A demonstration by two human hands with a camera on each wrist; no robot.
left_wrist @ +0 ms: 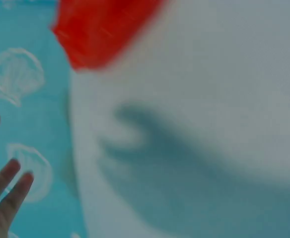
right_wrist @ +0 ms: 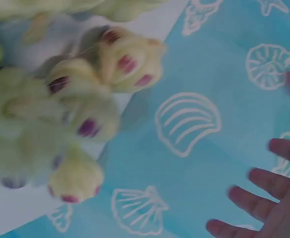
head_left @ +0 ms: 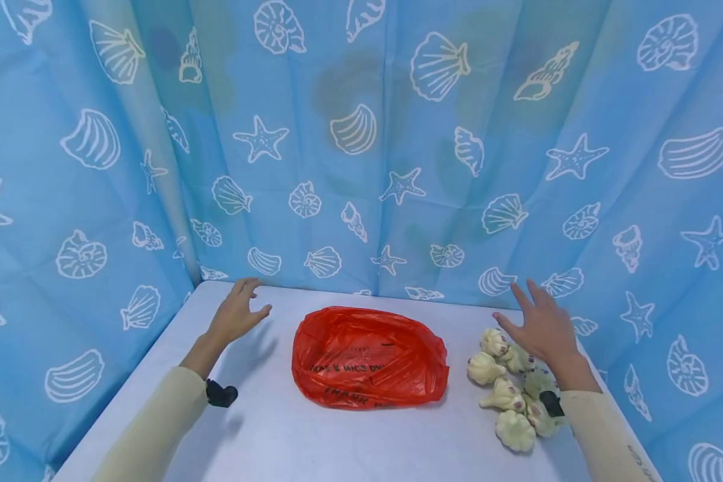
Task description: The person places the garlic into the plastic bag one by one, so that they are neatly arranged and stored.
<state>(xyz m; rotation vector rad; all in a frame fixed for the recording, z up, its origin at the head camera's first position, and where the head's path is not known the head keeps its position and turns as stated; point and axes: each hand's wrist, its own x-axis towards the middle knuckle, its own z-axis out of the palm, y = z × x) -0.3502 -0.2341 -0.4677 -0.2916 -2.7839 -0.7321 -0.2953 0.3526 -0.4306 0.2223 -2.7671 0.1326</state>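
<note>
A red plastic bag (head_left: 370,358) with dark printing lies on the white table, its top spread into an oval. To its left my left hand (head_left: 236,313) hovers over the table, fingers loosely bent and holding nothing. My right hand (head_left: 542,328) is raised above the far end of a heap of garlic bulbs (head_left: 515,430), its fingers spread and nothing in them. In the right wrist view, the bulbs (right_wrist: 131,62) show purple patches, and the fingers (right_wrist: 254,203) are apart from them. The left wrist view has a blurred corner of the bag (left_wrist: 100,34) and the left fingers (left_wrist: 13,196).
The white table (head_left: 265,435) runs back to a blue curtain (head_left: 337,187) printed with white shells and starfish, which also hangs along both sides. Black wrist straps show on the left wrist (head_left: 221,393) and right wrist (head_left: 551,404).
</note>
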